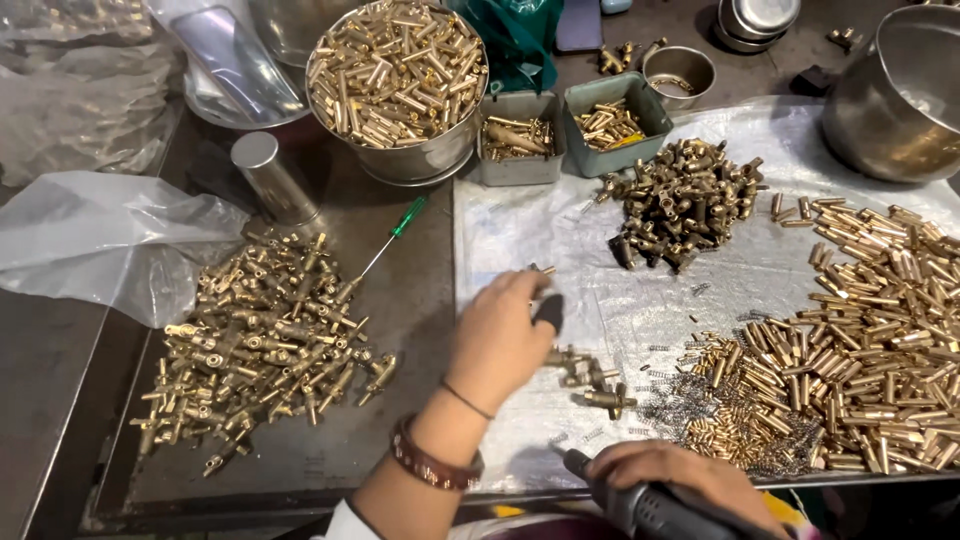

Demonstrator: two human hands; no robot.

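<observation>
Brass valve fittings [590,375] beside left hand [497,340] | fingers curled, contents unclear | right hand [675,475] grips driver [640,505] | nudged fittings may scatter.

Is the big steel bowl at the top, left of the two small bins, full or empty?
Full. The steel bowl is heaped to its rim with brass pieces.
</observation>
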